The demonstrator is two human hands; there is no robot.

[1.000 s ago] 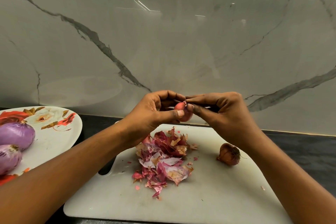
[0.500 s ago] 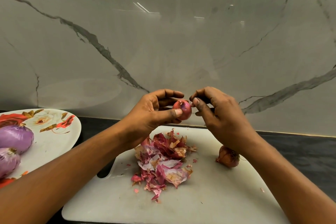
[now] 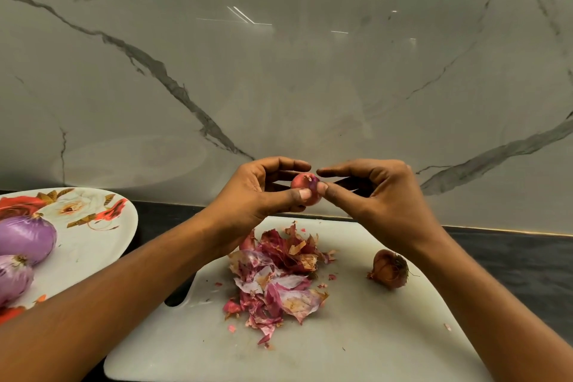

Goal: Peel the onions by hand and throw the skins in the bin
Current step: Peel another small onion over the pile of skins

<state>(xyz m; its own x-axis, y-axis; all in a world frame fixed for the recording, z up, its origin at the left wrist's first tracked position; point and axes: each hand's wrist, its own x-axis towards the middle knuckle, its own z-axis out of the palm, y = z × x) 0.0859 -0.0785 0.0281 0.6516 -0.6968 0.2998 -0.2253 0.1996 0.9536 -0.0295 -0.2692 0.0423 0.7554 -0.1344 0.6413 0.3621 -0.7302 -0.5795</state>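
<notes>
Head view: small onion [image 3: 305, 189] gripped between thumb and fingers of left hand [image 3: 263, 195], above heap of skins [image 3: 279, 276] on cutting board [image 3: 372, 335]; right hand [image 3: 381, 198] curled just to its right, thumb tip touching, forefinger over its top; pinching skin or not, cannot tell; no bin in view

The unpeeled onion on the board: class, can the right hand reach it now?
Probably yes: the unpeeled onion lies on the board just below the right hand, nothing between them, but that hand is busy pinching at the small onion.
</notes>
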